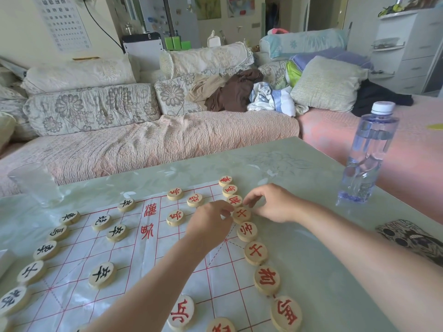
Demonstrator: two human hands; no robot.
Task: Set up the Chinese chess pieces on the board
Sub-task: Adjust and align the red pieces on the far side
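On the table [263,159]: board [148,267], a thin sheet with a red grid, lies flat.
Right edge of board: red row [256,253] of round wooden pieces with red characters runs from far to near, with neighbours almost touching.
Piece under my hands: red piece [242,214], fourth from the far end of that row, lies flat on the board's edge line between my two hands.
Left hand [211,224]: fingers curled, with thumb and forefinger tips pinching the left rim of the red piece.
Right hand [273,203]: fingers curled, with tips down at the far right rim of the same piece. I cannot tell whether they grip it or only touch it.
Left edge of board: black pieces [45,250] stand in a matching row.
Inner board: a few more red and black pieces sit singly on the grid.
Off the board: water bottle [369,154] stands upright to the right, apart from my hands. Glass [36,183] is at the far left corner. Patterned case [412,238] lies just beyond my right forearm.
Behind the table: sofa [96,109] holds cushions and loose clothes.
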